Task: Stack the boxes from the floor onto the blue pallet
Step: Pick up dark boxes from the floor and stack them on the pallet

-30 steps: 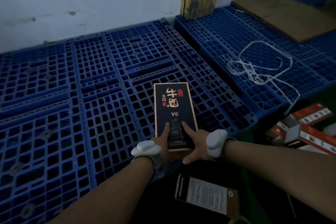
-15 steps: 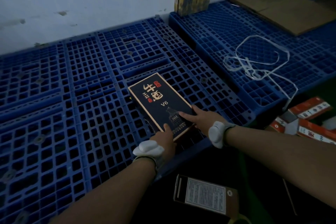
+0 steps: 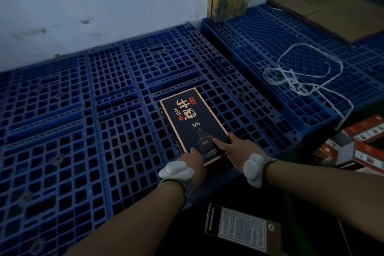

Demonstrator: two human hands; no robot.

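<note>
**Dark box down flat near the pallet's front edge**

The dark box [image 3: 194, 123] lies face-up on the blue pallet [image 3: 99, 122], close to the near edge, a little right of the frame's centre. Both hands sit at its near end: the left hand [image 3: 194, 163] curls around the 6 o'clock corner, and the right hand [image 3: 242, 150] lies flat with fingers spread on the lid, pressing rather than clasping.

The risk, as it looks, is the box's position: its near end sits close to the pallet's lip, so a careless release or a nudge toward 6 o'clock could tip it onto the floor, where another box [image 3: 242, 229] lies. The open grid could also catch a corner while sliding.

Its long axis runs from about 5 o'clock to 11 o'clock, slightly skewed to the grid, title end pointing toward the wall [image 3: 104, 2].
</note>
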